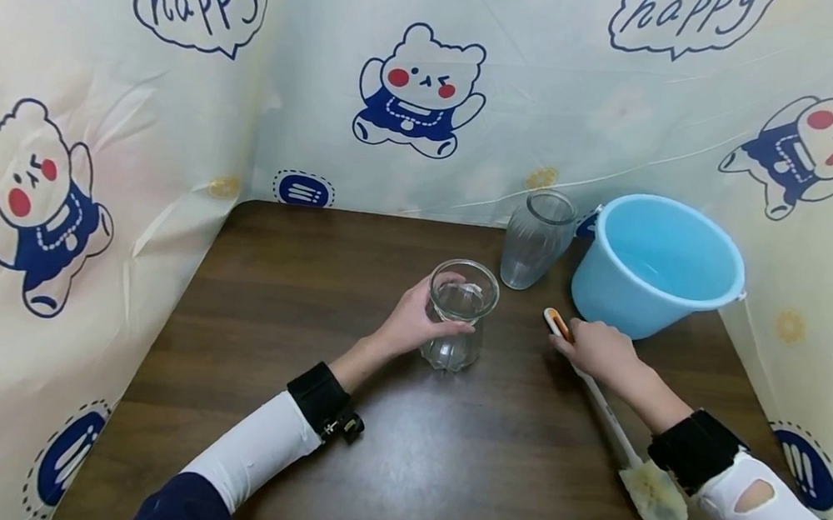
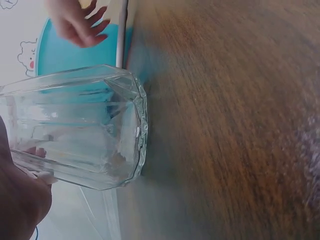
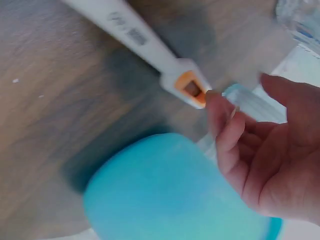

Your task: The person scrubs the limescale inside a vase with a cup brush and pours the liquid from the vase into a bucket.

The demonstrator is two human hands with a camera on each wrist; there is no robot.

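Note:
My left hand (image 1: pixel 418 319) grips a clear glass vase (image 1: pixel 453 347) round its neck, thumb on the near side and fingers on the far side. The vase's faceted base shows in the left wrist view, close over the tabletop. A long-handled sponge brush (image 1: pixel 612 417) lies on the right, its pale, stained head (image 1: pixel 656 494) toward me. Over its white-and-orange handle end (image 3: pixel 191 86) is my right hand (image 3: pixel 270 145), fingers loosely bent and thumb apart. One fingertip is right at the handle's tip in the right wrist view.
A light blue bucket (image 1: pixel 610 283) stands at the back right, just beyond my right hand. Left of it is a second, taller glass vase (image 1: pixel 530 250). The brown wooden table (image 1: pixel 271 279) meets a cartoon-printed cloth (image 1: pixel 310 116) at its back and sides.

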